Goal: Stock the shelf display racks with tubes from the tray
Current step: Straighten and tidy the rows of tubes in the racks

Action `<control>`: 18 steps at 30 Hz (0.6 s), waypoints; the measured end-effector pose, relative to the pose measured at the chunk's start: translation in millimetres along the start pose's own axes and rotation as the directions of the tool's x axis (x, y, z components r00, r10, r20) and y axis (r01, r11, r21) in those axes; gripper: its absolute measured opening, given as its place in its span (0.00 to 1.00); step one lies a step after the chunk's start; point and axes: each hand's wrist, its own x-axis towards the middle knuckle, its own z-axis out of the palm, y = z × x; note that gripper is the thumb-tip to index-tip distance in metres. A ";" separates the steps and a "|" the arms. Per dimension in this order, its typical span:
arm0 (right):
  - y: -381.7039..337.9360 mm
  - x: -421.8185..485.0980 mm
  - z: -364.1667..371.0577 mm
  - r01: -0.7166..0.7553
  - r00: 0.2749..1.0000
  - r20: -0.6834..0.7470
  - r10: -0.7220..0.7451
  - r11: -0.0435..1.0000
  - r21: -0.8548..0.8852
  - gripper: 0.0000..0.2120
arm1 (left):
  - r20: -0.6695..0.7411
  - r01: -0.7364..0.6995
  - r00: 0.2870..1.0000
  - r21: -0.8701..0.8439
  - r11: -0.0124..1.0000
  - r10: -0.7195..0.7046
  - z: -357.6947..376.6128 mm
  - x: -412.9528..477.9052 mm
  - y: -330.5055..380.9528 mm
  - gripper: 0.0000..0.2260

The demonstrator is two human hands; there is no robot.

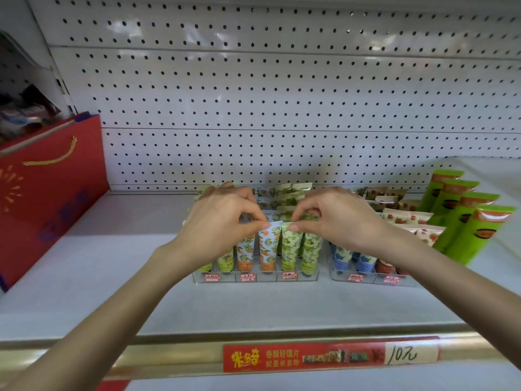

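Two clear acrylic display racks stand side by side on the white shelf. The left rack [255, 278] holds rows of upright floral tubes, caps down. My left hand [222, 221] pinches the top edge of an orange-patterned tube [267, 246] in the front row. Beside it, my right hand [335, 218] pinches the top of a green-patterned tube [290, 246]. The right rack [372, 279] holds blue and red tubes, partly hidden behind my right forearm. No tray is in view.
A red gift bag [48, 190] stands at the shelf's left. Several tall green tubes [468, 221] lean at the right. White pegboard [282, 94] backs the shelf. A gold front rail carries a red price label [329, 356].
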 end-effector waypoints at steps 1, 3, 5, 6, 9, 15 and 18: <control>0.0 -0.3 0.1 -0.002 1.000 -0.004 0.002 1.000 0.004 0.08 | 0.004 -0.003 1.000 0.007 1.000 0.003 -0.6 -0.1 -0.1 0.05; 0.1 -0.7 0.2 -0.005 1.000 -0.012 0.005 1.000 0.014 0.07 | 0.009 -0.007 1.000 0.019 1.000 0.007 -1.5 -0.2 -0.5 0.05; 0.2 -1.1 0.4 -0.006 1.000 -0.016 0.006 1.000 0.019 0.07 | 0.011 -0.007 1.000 0.018 1.000 0.006 -1.8 -0.6 -1.1 0.05; 0.3 -1.3 0.5 -0.006 1.000 -0.015 0.006 1.000 0.019 0.07 | 0.012 -0.006 1.000 0.017 1.000 0.006 -1.8 -0.9 -1.2 0.05; 0.2 -2.1 0.5 -0.007 1.000 -0.017 0.007 1.000 0.021 0.07 | 0.017 0.003 1.000 0.025 1.000 -0.003 -2.0 -1.0 0.3 0.05; 0.6 -2.6 0.7 -0.005 1.000 -0.028 0.005 1.000 0.022 0.08 | 0.007 0.018 1.000 0.018 1.000 -0.018 -1.9 -1.5 1.4 0.05; 0.6 -2.8 0.6 -0.004 1.000 -0.027 0.005 1.000 0.029 0.08 | 0.004 0.027 1.000 0.008 1.000 -0.027 -0.7 -1.9 1.7 0.05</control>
